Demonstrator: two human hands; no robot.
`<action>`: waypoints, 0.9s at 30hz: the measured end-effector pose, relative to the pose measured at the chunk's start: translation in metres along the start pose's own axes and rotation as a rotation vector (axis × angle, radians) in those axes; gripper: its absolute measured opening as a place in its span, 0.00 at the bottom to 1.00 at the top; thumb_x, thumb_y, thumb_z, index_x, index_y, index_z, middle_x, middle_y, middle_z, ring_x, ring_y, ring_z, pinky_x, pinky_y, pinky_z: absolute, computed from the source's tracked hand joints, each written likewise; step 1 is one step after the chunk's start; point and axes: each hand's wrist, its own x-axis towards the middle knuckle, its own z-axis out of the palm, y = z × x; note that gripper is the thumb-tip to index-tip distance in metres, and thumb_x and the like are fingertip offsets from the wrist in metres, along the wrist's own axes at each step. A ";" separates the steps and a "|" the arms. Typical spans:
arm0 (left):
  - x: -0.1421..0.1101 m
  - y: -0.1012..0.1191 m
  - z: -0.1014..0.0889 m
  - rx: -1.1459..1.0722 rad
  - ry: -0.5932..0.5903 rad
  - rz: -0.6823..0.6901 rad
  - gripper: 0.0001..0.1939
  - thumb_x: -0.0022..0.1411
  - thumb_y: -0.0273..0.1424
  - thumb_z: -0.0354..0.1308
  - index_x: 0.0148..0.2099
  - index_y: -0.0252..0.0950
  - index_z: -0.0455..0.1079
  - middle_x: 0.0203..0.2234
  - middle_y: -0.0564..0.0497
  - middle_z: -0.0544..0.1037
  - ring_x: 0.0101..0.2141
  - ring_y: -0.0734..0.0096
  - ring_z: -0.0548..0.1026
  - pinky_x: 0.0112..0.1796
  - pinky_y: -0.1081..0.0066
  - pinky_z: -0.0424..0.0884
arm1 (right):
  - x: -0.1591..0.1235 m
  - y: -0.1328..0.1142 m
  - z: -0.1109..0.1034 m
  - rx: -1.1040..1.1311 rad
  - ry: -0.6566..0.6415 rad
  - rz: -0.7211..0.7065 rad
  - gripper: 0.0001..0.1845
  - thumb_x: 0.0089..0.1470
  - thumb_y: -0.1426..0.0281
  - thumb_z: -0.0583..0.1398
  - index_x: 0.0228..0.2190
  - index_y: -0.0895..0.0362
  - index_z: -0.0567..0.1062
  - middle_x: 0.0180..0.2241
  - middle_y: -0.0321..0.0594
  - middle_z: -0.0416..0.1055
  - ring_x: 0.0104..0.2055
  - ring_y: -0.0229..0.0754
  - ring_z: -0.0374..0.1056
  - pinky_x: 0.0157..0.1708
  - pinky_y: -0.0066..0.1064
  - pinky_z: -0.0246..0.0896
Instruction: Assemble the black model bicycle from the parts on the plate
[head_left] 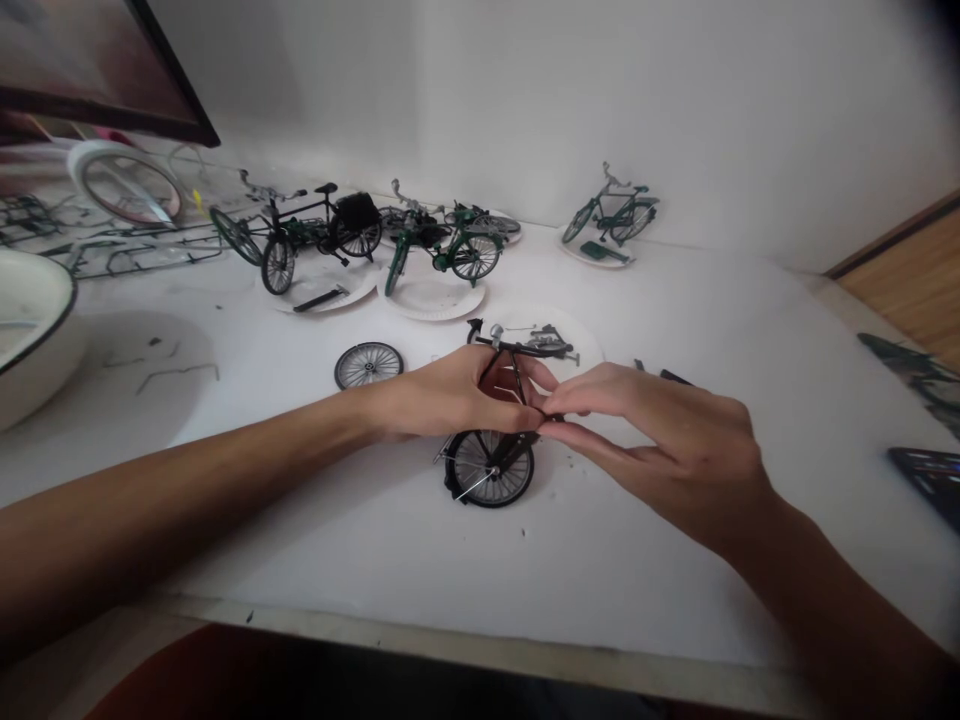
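Observation:
A black model bicycle frame [517, 378] with one spoked wheel [491, 468] stands on the white tabletop, wheel towards me. My left hand [457, 395] is closed around the frame's middle, thumb lying along it. With thumb and fingertips, my right hand [667, 430] pinches at the crank area beside my left thumb; a small dark bit shows there, too covered to name. A loose spoked wheel [369, 366] lies left of my left hand. Just behind the hands, a white paper plate [585, 325] bears small black and grey parts.
Model bicycles stand at the back: a black one [330, 215], a green one [450, 250] and another green one [611, 212]. A white bowl [34, 330] is at the left, below a screen [97, 60]. A dark device [926, 485] lies at the right edge.

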 end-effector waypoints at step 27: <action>0.000 0.008 -0.022 -0.089 0.437 0.095 0.14 0.57 0.28 0.69 0.44 0.34 0.71 0.36 0.49 0.77 0.36 0.71 0.76 0.36 0.72 0.68 | 0.018 0.051 0.008 -0.139 -0.144 0.200 0.08 0.62 0.76 0.61 0.43 0.56 0.78 0.43 0.44 0.79 0.45 0.47 0.74 0.47 0.41 0.69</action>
